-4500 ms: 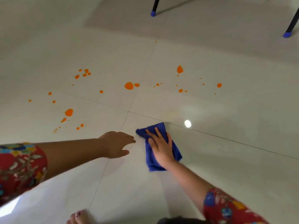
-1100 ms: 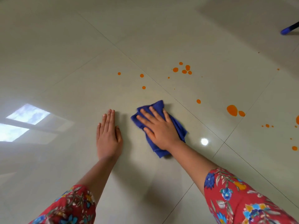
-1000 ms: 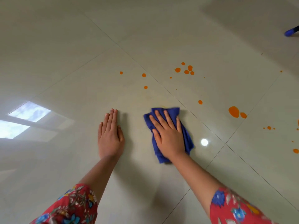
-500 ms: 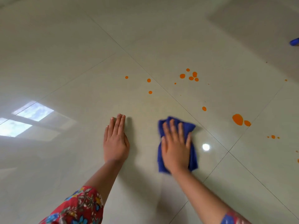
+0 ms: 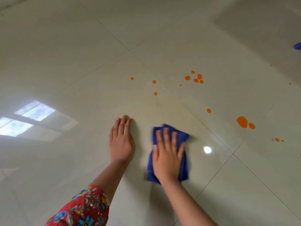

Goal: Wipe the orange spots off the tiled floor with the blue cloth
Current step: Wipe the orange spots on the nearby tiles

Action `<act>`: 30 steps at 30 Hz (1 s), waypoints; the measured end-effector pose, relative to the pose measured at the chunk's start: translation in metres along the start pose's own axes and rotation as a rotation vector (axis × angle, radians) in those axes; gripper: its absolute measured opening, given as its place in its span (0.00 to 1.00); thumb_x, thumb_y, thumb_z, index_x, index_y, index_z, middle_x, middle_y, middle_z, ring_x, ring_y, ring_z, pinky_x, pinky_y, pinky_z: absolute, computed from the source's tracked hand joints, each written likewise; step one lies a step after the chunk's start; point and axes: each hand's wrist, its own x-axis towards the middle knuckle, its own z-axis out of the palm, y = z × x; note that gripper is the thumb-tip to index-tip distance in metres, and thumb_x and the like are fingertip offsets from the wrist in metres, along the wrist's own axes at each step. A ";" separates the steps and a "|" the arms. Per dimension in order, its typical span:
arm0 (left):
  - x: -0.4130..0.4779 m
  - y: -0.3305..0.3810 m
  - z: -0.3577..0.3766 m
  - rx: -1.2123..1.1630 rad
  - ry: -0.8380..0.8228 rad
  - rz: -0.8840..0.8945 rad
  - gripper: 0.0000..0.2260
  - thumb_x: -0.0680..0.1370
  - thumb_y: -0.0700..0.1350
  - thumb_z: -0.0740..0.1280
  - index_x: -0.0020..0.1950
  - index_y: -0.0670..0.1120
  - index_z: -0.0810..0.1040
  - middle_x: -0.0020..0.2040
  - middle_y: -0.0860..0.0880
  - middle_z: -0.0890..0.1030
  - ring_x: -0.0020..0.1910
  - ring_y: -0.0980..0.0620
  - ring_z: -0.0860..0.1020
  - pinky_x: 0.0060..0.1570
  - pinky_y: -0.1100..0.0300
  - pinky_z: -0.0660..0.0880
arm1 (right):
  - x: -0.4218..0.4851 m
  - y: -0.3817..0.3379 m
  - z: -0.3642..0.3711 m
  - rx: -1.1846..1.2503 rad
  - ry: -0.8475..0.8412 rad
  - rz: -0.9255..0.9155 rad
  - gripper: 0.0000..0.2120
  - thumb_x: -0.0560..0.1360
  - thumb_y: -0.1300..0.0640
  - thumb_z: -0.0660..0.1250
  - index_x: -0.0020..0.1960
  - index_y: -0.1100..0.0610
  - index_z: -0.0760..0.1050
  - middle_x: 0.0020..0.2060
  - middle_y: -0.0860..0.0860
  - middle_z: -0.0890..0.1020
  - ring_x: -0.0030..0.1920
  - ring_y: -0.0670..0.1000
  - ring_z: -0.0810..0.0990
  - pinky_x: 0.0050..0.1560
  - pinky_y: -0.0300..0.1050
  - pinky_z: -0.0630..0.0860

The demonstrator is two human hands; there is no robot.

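Observation:
My right hand [image 5: 167,158] lies flat, fingers spread, pressing the folded blue cloth [image 5: 183,137] onto the glossy tiled floor [image 5: 81,62]. The cloth shows around my palm on three sides. My left hand [image 5: 121,141] rests flat on the tile beside it, fingers together, holding nothing. Orange spots lie beyond the cloth: three small ones [image 5: 154,82] ahead, a cluster [image 5: 196,78] further right, one single dot [image 5: 209,110], and a large blob [image 5: 242,122] with a smaller one beside it at the right.
Grout lines cross the floor diagonally. A bright lamp reflection [image 5: 207,150] sits just right of the cloth, and a window reflection [image 5: 27,118] lies at the left. A blue chair-leg tip [image 5: 297,46] shows at the right edge. My flowered red sleeve [image 5: 81,207] is at the bottom.
My right hand has slid the cloth to the right and toward me over the tile. The left hand has stayed planted. Compared with the oldest frame, the near-left spots are gone.

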 end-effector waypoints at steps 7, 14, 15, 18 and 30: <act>0.057 -0.001 -0.011 -0.035 0.119 -0.061 0.22 0.77 0.41 0.59 0.71 0.45 0.67 0.73 0.45 0.67 0.72 0.43 0.63 0.71 0.51 0.55 | 0.122 0.020 -0.009 -0.071 -0.112 -0.171 0.24 0.82 0.46 0.52 0.77 0.43 0.56 0.78 0.43 0.56 0.78 0.50 0.54 0.75 0.58 0.49; 0.086 -0.009 0.000 0.034 0.002 -0.124 0.26 0.80 0.44 0.54 0.79 0.52 0.54 0.80 0.54 0.53 0.78 0.54 0.50 0.75 0.51 0.46 | 0.064 -0.007 0.005 -0.020 -0.067 -0.297 0.24 0.79 0.47 0.52 0.75 0.43 0.61 0.76 0.43 0.62 0.77 0.53 0.59 0.73 0.61 0.55; 0.086 -0.010 0.000 0.028 -0.004 -0.121 0.26 0.80 0.44 0.53 0.79 0.52 0.54 0.79 0.55 0.53 0.78 0.54 0.50 0.75 0.51 0.47 | 0.081 -0.019 0.005 -0.015 -0.103 -0.432 0.24 0.80 0.47 0.53 0.75 0.43 0.62 0.76 0.42 0.62 0.77 0.52 0.59 0.74 0.60 0.55; 0.085 -0.012 0.001 0.023 -0.005 -0.127 0.26 0.81 0.45 0.52 0.79 0.54 0.53 0.79 0.57 0.52 0.78 0.57 0.48 0.76 0.52 0.45 | 0.150 -0.042 0.005 -0.052 -0.166 -0.561 0.23 0.81 0.47 0.53 0.76 0.42 0.61 0.77 0.41 0.59 0.77 0.50 0.57 0.75 0.57 0.52; 0.087 -0.009 -0.002 0.015 -0.024 -0.152 0.27 0.78 0.47 0.49 0.79 0.53 0.54 0.79 0.56 0.53 0.78 0.57 0.49 0.75 0.50 0.48 | 0.145 -0.061 0.012 -0.036 -0.130 -0.514 0.22 0.80 0.46 0.54 0.74 0.41 0.64 0.75 0.42 0.65 0.77 0.56 0.60 0.75 0.61 0.54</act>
